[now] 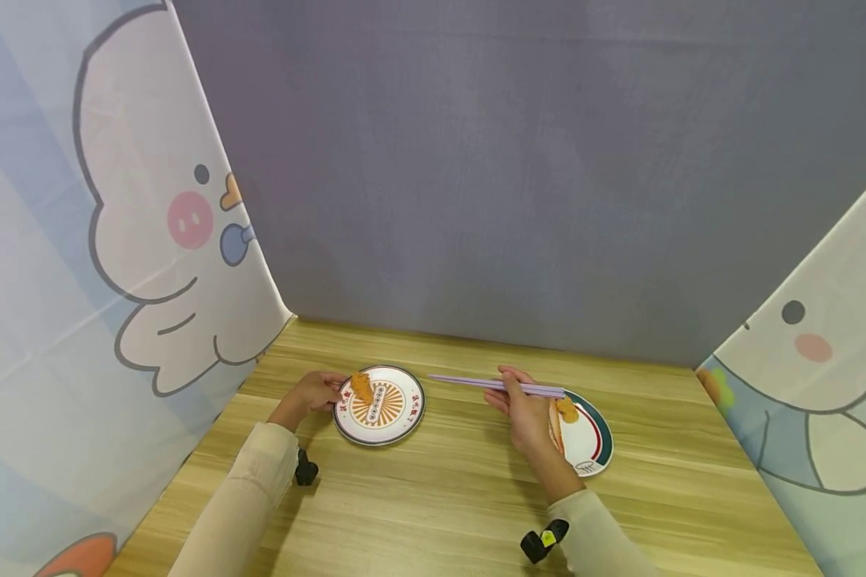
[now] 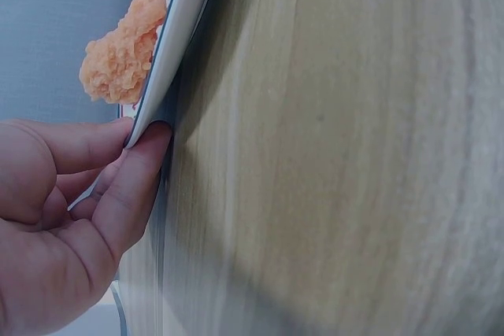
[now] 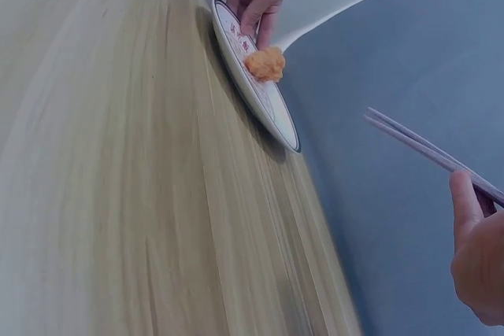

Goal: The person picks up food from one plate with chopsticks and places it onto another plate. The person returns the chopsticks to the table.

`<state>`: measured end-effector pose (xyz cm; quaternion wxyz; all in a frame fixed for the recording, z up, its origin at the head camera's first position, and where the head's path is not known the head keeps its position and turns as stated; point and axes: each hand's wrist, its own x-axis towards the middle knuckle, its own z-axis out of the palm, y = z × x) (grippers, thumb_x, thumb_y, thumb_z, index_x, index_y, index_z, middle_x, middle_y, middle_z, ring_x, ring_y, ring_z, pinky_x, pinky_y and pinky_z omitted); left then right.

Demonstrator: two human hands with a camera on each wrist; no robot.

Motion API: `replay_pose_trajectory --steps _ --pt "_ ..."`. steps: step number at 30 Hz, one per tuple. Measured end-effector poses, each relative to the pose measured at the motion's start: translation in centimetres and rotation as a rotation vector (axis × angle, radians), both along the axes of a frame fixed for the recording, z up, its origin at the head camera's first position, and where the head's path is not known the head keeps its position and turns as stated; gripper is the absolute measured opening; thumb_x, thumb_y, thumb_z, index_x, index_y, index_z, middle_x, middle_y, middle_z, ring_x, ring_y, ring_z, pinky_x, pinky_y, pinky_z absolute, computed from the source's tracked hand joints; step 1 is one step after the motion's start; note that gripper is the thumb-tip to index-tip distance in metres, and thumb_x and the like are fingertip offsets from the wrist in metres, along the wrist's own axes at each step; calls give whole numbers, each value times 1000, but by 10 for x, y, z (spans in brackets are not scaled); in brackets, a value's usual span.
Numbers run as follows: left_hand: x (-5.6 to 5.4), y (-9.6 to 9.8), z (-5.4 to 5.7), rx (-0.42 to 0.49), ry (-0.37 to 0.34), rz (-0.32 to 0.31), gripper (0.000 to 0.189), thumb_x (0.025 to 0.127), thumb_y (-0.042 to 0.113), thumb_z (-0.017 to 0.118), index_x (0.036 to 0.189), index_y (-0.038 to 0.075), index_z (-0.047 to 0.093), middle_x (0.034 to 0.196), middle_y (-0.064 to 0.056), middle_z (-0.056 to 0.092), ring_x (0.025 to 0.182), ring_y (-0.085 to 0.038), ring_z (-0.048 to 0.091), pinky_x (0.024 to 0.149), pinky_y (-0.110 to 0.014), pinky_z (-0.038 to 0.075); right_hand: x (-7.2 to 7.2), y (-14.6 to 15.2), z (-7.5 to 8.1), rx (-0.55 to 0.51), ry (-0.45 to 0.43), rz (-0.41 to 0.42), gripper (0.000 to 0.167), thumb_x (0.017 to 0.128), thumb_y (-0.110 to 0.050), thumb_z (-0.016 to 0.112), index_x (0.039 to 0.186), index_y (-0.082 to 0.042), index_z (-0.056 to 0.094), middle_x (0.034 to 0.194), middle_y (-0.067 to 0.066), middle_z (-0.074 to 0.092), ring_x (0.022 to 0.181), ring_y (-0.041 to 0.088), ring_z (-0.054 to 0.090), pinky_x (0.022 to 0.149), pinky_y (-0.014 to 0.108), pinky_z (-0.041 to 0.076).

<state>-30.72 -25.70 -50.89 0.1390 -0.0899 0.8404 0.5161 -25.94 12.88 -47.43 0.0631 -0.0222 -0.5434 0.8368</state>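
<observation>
My left hand (image 1: 316,393) pinches the left rim of a round white plate (image 1: 413,401) printed with an orange sunburst and red characters. In the left wrist view, the thumb lies above the rim and fingers beneath it. A piece of fried chicken (image 2: 122,53) sits on this plate beside the thumb. My right hand (image 1: 525,413) holds a pair of light purple chopsticks (image 1: 469,381), their tips pointing left toward the plate with nothing between them. In the right wrist view, the chopsticks (image 3: 417,143) are slightly apart at the tips and raised above the table.
A second plate (image 1: 584,453), white with a dark green and red border, lies beside my right forearm. It bears a fried piece (image 1: 567,410) and a tan-edged food item (image 1: 555,425), partly hidden by my hand. A grey panel (image 1: 476,200) and cartoon-printed curtains (image 1: 151,336) enclose the wooden table (image 1: 418,513).
</observation>
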Motion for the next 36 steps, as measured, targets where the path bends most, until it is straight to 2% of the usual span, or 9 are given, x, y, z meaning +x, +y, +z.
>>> replay_pose_trajectory --steps 8,12,16,19,24,26,33,36 --pt "3 1 3 16 3 2 46 91 -11 63 137 -10 57 108 -19 64 84 -16 63 69 -28 58 0 -17 -5 2 -16 19 18 106 -11 52 110 -6 69 83 5 74 71 16 75 63 25 61" --pt "4 1 1 18 9 2 46 90 -12 63 136 -11 57 106 -18 64 83 -15 62 67 -27 57 0 -30 -11 20 -4 14 20 106 -10 50 111 -4 69 82 7 72 69 15 74 61 25 60" --pt "3 1 -1 12 12 6 45 90 -12 64 135 -11 57 103 -16 64 81 -15 62 66 -27 57 0 -42 -15 43 0 17 23 106 -9 51 118 5 65 81 7 72 68 14 73 59 24 60" --pt "3 1 -1 13 13 7 46 90 -11 63 136 -10 57 103 -15 64 81 -14 61 66 -27 57 -2 -51 -18 54 8 16 29 105 -8 51 124 12 60 85 13 72 68 13 72 59 24 59" --pt "2 1 -1 16 11 3 47 91 -10 63 137 -9 57 105 -16 64 82 -14 62 68 -27 57 -5 -64 -24 70 9 6 31 105 -8 52 126 14 60 90 22 70 67 13 72 58 23 59" --pt "2 1 -1 10 9 4 47 91 -10 63 137 -9 57 106 -17 65 82 -14 62 68 -27 57 -6 -69 -27 69 4 3 30 104 -8 54 125 12 61 89 21 70 67 13 72 57 23 59" --pt "1 1 0 -2 -2 17 46 92 -9 62 138 -7 57 106 -14 65 84 -14 61 69 -26 57 -10 -86 -33 60 24 15 31 105 -8 53 126 12 61 84 6 67 68 16 71 58 26 60" --pt "1 1 0 5 -4 13 46 93 -9 62 138 -7 57 106 -14 64 85 -14 61 70 -26 57 -11 -93 -34 84 38 11 31 105 -8 53 127 13 60 86 5 65 67 16 70 57 28 60"
